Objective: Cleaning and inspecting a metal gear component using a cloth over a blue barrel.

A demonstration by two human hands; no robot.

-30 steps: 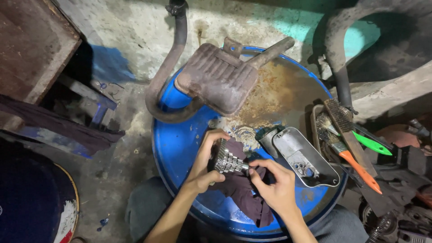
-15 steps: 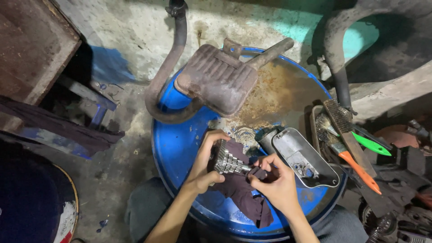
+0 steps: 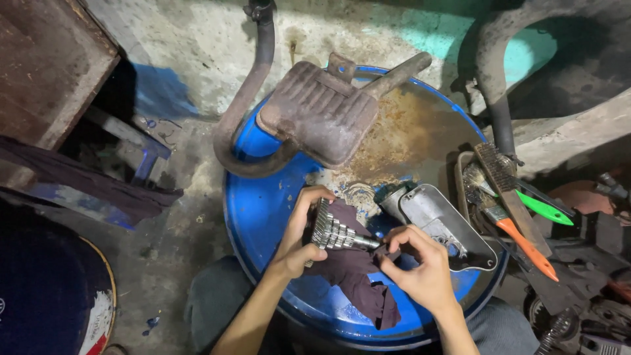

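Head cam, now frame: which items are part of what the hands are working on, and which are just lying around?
In hand:
- left hand gripping the finned metal part
- right hand at the part's shaft end
- dark cloth under the part

Lying about:
- rusty muffler on the blue drum
- grey metal cover
- wire brush
- orange-handled brush
- green-handled tool

Bare blue drum top [image 3: 263,210] lies open left of the left hand [image 3: 299,240]. The rusty muffler [image 3: 322,112] blocks the far side; a metal cover [image 3: 447,223] and brushes [image 3: 509,190] crowd the right.
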